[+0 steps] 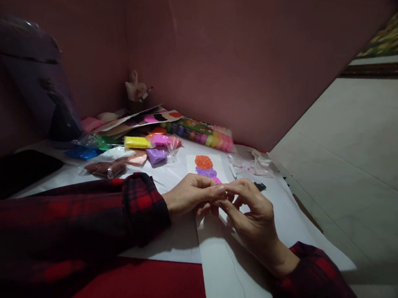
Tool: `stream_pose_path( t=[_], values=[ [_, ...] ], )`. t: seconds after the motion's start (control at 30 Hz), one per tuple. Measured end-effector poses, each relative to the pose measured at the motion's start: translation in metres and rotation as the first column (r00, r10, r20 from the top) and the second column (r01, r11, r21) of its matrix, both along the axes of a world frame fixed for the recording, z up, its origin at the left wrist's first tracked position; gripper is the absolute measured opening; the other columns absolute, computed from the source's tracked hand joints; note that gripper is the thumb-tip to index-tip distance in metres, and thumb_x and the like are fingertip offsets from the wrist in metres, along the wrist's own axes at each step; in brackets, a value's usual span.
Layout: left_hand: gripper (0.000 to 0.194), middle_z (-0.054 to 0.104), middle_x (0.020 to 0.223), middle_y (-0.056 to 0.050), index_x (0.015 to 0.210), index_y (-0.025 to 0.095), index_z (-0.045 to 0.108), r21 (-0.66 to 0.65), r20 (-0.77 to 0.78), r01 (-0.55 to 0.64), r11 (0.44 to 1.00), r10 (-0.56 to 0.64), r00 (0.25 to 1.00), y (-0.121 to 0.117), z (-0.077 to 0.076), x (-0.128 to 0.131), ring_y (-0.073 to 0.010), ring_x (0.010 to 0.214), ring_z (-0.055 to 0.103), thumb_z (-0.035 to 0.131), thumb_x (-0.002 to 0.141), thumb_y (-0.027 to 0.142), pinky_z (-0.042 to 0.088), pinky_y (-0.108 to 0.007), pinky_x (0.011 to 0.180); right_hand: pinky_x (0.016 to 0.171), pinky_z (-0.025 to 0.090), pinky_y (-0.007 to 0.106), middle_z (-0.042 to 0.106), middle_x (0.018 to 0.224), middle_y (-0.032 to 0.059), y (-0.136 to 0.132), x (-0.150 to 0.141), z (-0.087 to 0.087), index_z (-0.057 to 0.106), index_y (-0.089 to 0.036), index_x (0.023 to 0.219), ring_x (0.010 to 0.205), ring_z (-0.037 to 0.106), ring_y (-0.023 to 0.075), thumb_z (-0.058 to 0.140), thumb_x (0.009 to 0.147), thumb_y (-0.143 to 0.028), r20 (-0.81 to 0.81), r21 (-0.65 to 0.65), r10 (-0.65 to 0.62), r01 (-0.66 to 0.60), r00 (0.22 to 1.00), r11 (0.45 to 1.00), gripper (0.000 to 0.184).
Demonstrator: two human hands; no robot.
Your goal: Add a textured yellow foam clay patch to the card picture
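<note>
My left hand [196, 192] and my right hand [254, 212] meet at their fingertips over the white paper strip [227, 273]. The fingers of both are pinched together, and whatever lies between them is too small or hidden to name. Just beyond the fingers, the strip carries an orange textured patch [204, 161] with a purple textured patch [206, 172] below it. A bit of pink [216, 180] shows under the purple, partly covered by my fingers. A thin curved line runs down the near part of the strip.
Small clear packets hold coloured soft clay, among them yellow [137, 143], purple [156, 155] and brown [105, 167]. Behind them lies a long pack of many colours [203, 135]. A white pen-like tool [233, 172] and a small black item [260, 186] lie right of the strip. Walls close the back and right.
</note>
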State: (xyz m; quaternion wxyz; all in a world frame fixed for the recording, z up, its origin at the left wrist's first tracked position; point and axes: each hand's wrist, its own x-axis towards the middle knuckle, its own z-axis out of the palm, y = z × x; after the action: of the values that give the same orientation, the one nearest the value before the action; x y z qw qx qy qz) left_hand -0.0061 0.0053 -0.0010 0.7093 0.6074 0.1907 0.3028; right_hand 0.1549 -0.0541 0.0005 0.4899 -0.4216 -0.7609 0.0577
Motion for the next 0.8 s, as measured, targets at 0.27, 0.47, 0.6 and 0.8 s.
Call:
stream_pose_path(
  t=[0.27, 0.47, 0.6, 0.8],
  values=[
    [0.046, 0.053, 0.050, 0.003, 0.061, 0.014, 0.052, -0.019, -0.010, -0.022, 1.000, 0.022, 1.000, -0.0017, 0.0017, 0.0004, -0.0058, 0.041, 0.044, 0.069, 0.072, 0.055, 0.031, -0.018, 0.043, 0.048, 0.046, 0.025, 0.058, 0.082, 0.0013, 0.0012, -0.0011, 0.0011, 0.064, -0.023, 0.104, 0.066, 0.055, 0.0136, 0.067, 0.082, -0.018, 0.023, -0.003, 0.024, -0.024, 0.999, 1.000, 0.023],
    [0.049, 0.053, 0.051, 0.002, 0.063, 0.013, 0.055, 0.006, -0.022, -0.029, 1.000, 0.029, 0.999, -0.0020, 0.0026, -0.0003, -0.0064, 0.041, 0.043, 0.066, 0.073, 0.060, 0.030, -0.019, 0.042, 0.049, 0.046, 0.025, 0.059, 0.081, 0.0012, 0.0003, -0.0011, 0.0014, 0.065, -0.023, 0.094, 0.065, 0.055, 0.0129, 0.064, 0.084, -0.015, 0.007, -0.002, -0.007, 0.007, 1.000, 1.000, 0.013],
    [0.045, 0.053, 0.051, 0.003, 0.067, 0.013, 0.058, -0.005, -0.011, 0.023, 1.000, -0.023, 1.000, -0.0011, 0.0014, -0.0006, -0.0061, 0.042, 0.044, 0.067, 0.073, 0.057, 0.033, -0.019, 0.043, 0.049, 0.046, 0.025, 0.059, 0.082, 0.0019, 0.0017, 0.0001, 0.0014, 0.066, -0.022, 0.096, 0.067, 0.056, 0.0135, 0.064, 0.083, -0.014, 0.012, 0.009, -0.044, 0.044, 0.999, 0.999, 0.015],
    [0.045, 0.052, 0.048, 0.003, 0.064, 0.014, 0.052, -0.031, -0.007, 0.000, 1.000, 0.000, 1.000, -0.0010, 0.0002, 0.0005, -0.0064, 0.040, 0.044, 0.072, 0.069, 0.054, 0.033, -0.018, 0.042, 0.049, 0.046, 0.024, 0.060, 0.085, 0.0025, 0.0018, -0.0019, 0.0027, 0.064, -0.022, 0.102, 0.069, 0.057, 0.0137, 0.065, 0.083, -0.015, 0.028, -0.008, 0.023, -0.023, 0.999, 1.000, 0.020]
  ],
)
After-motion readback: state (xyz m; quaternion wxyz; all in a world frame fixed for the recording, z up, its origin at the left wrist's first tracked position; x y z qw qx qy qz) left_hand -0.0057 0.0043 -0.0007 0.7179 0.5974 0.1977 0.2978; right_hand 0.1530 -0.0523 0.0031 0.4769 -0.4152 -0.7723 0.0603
